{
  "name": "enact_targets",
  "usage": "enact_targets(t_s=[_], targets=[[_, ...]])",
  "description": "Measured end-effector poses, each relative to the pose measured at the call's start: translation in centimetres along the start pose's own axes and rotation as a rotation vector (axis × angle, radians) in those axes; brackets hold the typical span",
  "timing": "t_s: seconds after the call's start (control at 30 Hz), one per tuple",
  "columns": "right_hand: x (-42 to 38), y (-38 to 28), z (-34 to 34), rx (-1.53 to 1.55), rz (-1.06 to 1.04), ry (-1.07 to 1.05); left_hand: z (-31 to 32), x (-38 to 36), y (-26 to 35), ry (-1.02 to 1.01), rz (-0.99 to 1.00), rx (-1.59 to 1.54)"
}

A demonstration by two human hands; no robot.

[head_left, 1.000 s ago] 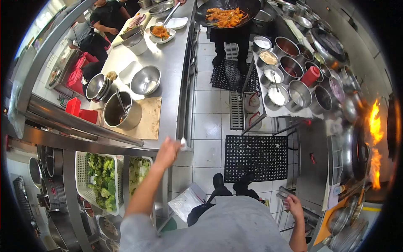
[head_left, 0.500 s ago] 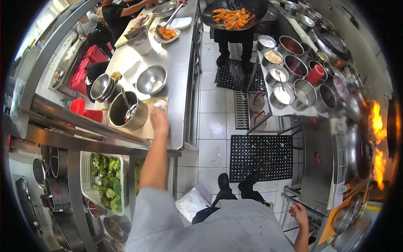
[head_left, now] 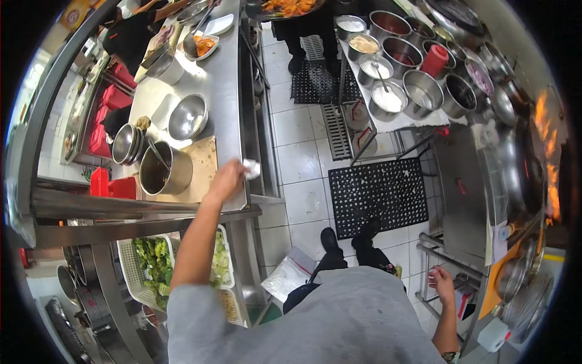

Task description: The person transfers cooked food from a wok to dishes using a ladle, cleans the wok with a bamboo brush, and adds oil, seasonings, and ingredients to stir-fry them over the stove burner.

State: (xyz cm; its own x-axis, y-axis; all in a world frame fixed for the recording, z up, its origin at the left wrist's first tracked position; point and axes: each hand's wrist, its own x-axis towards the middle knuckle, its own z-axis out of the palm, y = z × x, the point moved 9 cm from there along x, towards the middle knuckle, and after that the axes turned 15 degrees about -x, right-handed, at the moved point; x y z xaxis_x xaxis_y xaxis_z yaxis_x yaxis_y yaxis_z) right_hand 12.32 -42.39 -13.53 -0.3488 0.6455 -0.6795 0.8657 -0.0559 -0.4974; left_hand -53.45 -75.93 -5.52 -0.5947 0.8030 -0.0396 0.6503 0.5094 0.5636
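Head camera: what is the left hand [head_left: 227, 181] doing?

It has its fingers closed on a crumpled white thing [head_left: 251, 169], maybe a cloth. That is to the right of the deep pot [head_left: 180, 174], by the edge of the steel table [head_left: 227, 121].

Which bit of work is this?

It looks like wiping or carrying, but I can't be sure. I can't tell if the white thing touches the table.

What does a good next move need?

A snug grip, I'd say, and room between the arm and the pot.

And the right hand [head_left: 442, 281]?

It is low down, far to the pot's right. Its fingers are bent in. I can't tell if they hold anything.

Can you count things?

One crumpled white thing. One deep pot, with one long handle [head_left: 159, 155] poking out. One brown board [head_left: 205, 159] under it. One wide bowl [head_left: 188, 117] just past it. One red bottle [head_left: 434, 60], far to its right. The stacked bowls [head_left: 125, 143] behind it hide each other, so I can't count those.
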Motion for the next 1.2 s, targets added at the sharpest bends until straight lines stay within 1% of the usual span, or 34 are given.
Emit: enact_targets(t_s=[0.03,0.1,0.13,0.2,0.23,0.27,0.33,0.37,0.43,0.5,0.53,0.57,0.6,0.67,0.7,0.77,0.8,0.83,0.87,0.9,0.93,0.97,1.0,1.03,1.07,1.1,1.13,1.17,1.2], targets=[[0.0,1.8,0.2,0.038,0.071,-0.012,0.3,-1.0,0.4,-0.015,0.001,0.009],[0.1,4.9,0.8,0.080,0.174,-0.054,0.3,-2.6,1.4,-0.005,0.020,-0.121],[0.4,5.5,1.4,0.087,0.173,-0.058,0.1,-1.8,1.4,-0.008,0.022,-0.113],[0.3,6.8,2.9,0.072,0.269,-0.105,-0.9,1.1,-0.5,0.086,-0.100,-0.048],[0.5,6.7,3.6,0.083,0.298,-0.112,-1.3,2.9,-1.4,0.154,-0.079,-0.003],[0.5,6.7,3.9,0.080,0.308,-0.116,-1.8,4.5,-2.4,0.221,-0.059,0.039],[1.0,5.1,4.4,0.007,0.172,-0.144,-2.8,7.2,-3.1,0.262,-0.021,-0.001],[0.7,3.9,4.1,-0.029,0.132,-0.143,-2.6,7.0,-3.4,0.251,-0.018,-0.009],[0.1,4.1,2.9,0.009,0.157,-0.105,-2.4,5.7,-2.5,0.192,0.048,-0.022],[-0.3,4.4,2.2,0.068,0.173,-0.066,-1.1,0.4,-0.8,0.153,-0.047,-0.106],[-0.1,5.8,2.3,0.083,0.175,-0.072,0.5,-2.7,-0.7,0.086,0.039,-0.068],[-0.1,7.7,2.3,0.069,0.221,-0.065,0.8,-6.0,1.4,0.053,-0.042,-0.164],[-0.1,9.5,2.4,0.052,0.265,-0.060,1.6,-9.1,2.1,-0.033,-0.138,-0.184],[-0.5,11.3,2.6,0.024,0.284,-0.075,2.9,-14.9,2.5,-0.194,-0.190,-0.349],[-0.8,12.4,3.0,0.045,0.319,-0.076,2.6,-15.9,2.3,-0.201,-0.188,-0.341],[-1.4,13.7,4.5,0.071,0.368,-0.075,-1.2,-18.1,-2.4,0.229,-0.533,-0.455],[-1.2,13.8,5.3,0.100,0.376,-0.093,-3.3,-17.6,-3.4,0.460,-0.558,-0.540],[-1.0,13.6,5.6,0.124,0.380,-0.112,-4.7,-17.3,-4.3,0.654,-0.653,-0.574],[-0.9,12.7,5.7,0.110,0.383,-0.116,-4.8,-16.9,-7.1,0.755,-0.558,-0.403],[-0.5,10.8,6.2,0.059,0.333,-0.154,-3.7,-15.8,-5.4,0.789,-0.712,-0.243],[0.2,9.3,6.5,0.015,0.284,-0.185,-0.6,-14.3,-5.2,0.750,-0.679,-0.161],[1.1,9.0,6.4,0.021,0.293,-0.166,0.5,-12.2,-0.5,0.809,-0.399,0.015],[1.9,8.7,6.4,0.017,0.247,-0.153,2.9,-9.8,2.6,0.667,-0.396,-0.222],[2.2,8.3,5.7,0.006,0.208,-0.143,5.7,-7.6,6.0,0.427,-0.391,-0.462],[2.1,6.6,4.6,-0.024,0.174,-0.112,8.0,-6.6,9.0,0.368,-0.272,-0.545],[2.0,3.7,4.2,-0.051,0.134,-0.085,9.5,-6.2,11.1,0.382,-0.195,-0.571],[1.6,-0.1,3.3,-0.181,-0.006,-0.026,11.1,-6.0,12.6,0.347,-0.304,-0.718],[0.8,-4.1,2.6,-0.311,-0.145,0.033,14.1,-5.8,13.3,0.264,-0.462,-0.876],[0.1,-7.7,2.6,-0.246,-0.246,0.067,16.7,-5.4,15.1,0.172,-0.532,-1.072]])
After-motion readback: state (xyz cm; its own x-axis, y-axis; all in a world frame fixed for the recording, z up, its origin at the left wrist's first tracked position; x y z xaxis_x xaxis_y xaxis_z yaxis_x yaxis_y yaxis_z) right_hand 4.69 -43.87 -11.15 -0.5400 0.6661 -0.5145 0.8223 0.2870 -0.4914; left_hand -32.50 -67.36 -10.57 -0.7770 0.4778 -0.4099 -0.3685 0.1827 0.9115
